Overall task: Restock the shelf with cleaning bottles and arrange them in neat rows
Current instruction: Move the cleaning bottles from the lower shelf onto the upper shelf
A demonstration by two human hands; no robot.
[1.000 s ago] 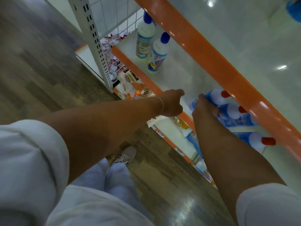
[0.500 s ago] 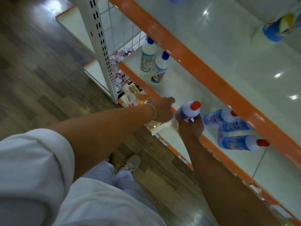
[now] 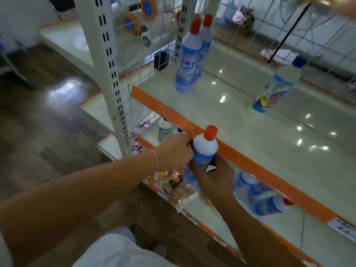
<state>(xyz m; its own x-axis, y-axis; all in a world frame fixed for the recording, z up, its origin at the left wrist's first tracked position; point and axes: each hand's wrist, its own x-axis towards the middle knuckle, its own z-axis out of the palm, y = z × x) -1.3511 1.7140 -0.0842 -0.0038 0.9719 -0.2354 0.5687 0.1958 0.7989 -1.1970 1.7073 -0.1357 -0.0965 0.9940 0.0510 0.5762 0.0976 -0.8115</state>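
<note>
Red-capped bottle [image 3: 204, 149] had risen from the lower shelf [image 3: 221, 212] to the upper shelf [image 3: 250, 120] edge, right hand [image 3: 211, 178] gripping it, left hand [image 3: 174, 151] curled against it; placement seemed next.

Dark wood-plank floor [image 3: 48, 116] catches a patch of glare; a white perforated upright [image 3: 107, 60] and wire mesh panels [image 3: 240, 26] stand behind, ceiling lights glinting off glossy surfaces

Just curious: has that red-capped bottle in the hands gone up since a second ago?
Yes. The red-capped bottle rose from the lower shelf to the upper shelf's orange edge.
</note>
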